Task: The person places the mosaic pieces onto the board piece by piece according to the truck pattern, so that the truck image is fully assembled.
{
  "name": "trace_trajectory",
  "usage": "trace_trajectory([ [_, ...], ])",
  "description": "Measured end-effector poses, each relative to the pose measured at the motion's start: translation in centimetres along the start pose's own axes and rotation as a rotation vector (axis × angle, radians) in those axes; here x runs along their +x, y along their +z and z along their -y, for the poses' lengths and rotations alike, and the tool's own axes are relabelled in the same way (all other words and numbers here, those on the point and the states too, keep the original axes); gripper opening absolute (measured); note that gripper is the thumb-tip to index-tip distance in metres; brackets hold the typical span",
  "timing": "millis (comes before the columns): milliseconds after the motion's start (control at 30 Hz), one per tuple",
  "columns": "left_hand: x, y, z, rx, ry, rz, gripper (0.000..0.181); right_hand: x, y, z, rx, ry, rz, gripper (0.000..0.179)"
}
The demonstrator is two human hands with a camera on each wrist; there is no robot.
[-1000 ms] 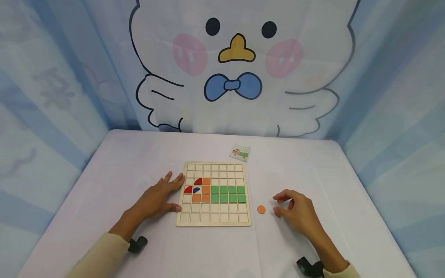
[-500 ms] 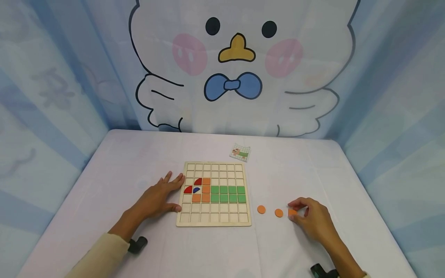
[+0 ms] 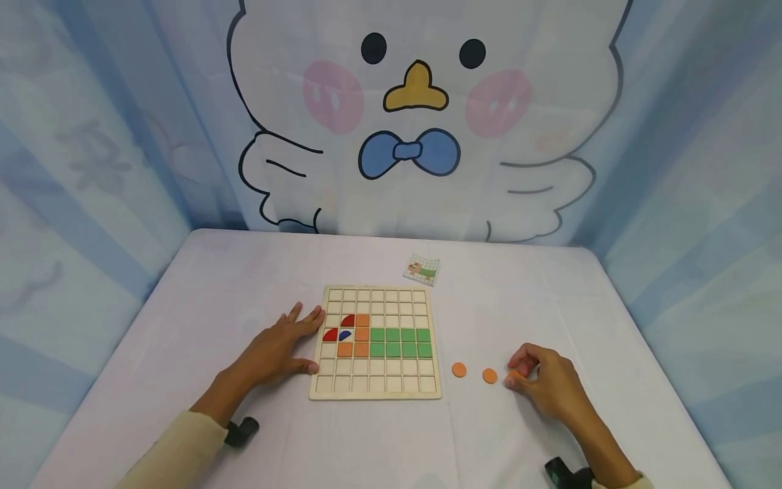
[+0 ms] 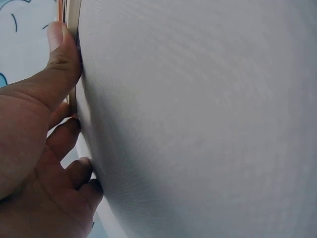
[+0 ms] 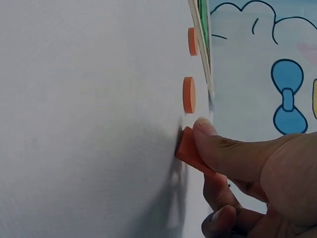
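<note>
My left hand (image 3: 281,350) rests at the left edge of the wooden grid board (image 3: 391,392), fingers spread and thumb touching its side; the left wrist view shows the thumb against that edge. Green square tiles (image 3: 400,341), orange square tiles (image 3: 362,334), two red rounded pieces (image 3: 330,334) and a blue half-round on a white tile (image 3: 345,335) lie in the grid. Right of the board, my right hand (image 3: 546,382) pinches an orange tile (image 5: 192,152) between thumb and fingers, tilted close over the table. Two orange discs (image 3: 459,369) lie between that hand and the board.
A small picture card (image 3: 421,269) with a green and orange pattern on a grid lies behind the board. The table (image 3: 269,261) has a white cloth. A curtain (image 3: 415,197) with a cartoon figure hangs behind it, with more curtain at both sides.
My right hand has moved right and taken hold of the orange tile. A second orange disc now shows where the fingers were. The left hand has stayed at the board.
</note>
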State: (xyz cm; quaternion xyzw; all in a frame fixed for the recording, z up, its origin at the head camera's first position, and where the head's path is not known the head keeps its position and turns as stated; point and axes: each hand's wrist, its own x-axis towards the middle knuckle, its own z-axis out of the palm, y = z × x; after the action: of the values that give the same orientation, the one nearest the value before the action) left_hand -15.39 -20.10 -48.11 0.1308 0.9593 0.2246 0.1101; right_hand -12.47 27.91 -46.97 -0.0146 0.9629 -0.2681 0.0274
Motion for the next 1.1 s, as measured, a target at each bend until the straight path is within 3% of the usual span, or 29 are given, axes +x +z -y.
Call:
trace_trajectory([
  [367,0.0,0.0,0.1,-0.003,-0.004,-0.004,0.107,0.8,0.3,1.7,0.093,-0.069,0.016,0.015],
  [1100,0.0,0.1,0.2,0.002,0.005,0.002,0.107,3.2,4.3,9.7,0.271,-0.117,0.086,0.018],
])
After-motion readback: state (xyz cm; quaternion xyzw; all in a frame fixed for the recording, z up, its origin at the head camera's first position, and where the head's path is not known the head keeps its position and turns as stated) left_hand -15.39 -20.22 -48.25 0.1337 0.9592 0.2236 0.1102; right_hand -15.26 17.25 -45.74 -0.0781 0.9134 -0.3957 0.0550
